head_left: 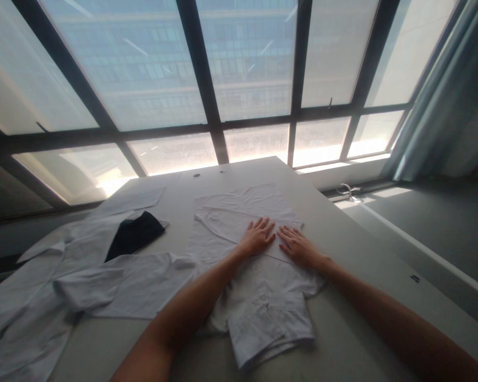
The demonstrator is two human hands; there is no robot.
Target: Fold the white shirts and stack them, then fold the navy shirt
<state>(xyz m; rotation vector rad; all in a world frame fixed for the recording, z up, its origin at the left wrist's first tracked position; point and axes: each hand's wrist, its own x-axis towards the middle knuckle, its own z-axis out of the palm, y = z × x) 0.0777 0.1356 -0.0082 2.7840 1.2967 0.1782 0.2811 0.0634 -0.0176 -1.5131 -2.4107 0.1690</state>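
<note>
A white garment (239, 212), with short sleeves or folded parts at its near end, lies spread over the white table (342, 254). My left hand (257, 236) rests flat on its middle, fingers stretched out. Close beside it, my right hand (298, 246) presses on the right part of the cloth, its fingers extended as well. Neither hand grips anything. Creases run across the fabric around both hands. Toward me, a bunched, folded section (269, 318) of the white cloth lies below my wrists.
More white clothing (35, 286) is heaped at the left, with a dark navy cloth (134, 234) on it. Windows (247, 63) stand behind the table. A curtain (434, 101) hangs at the right, and a coiled white cable (348, 192) lies near the window.
</note>
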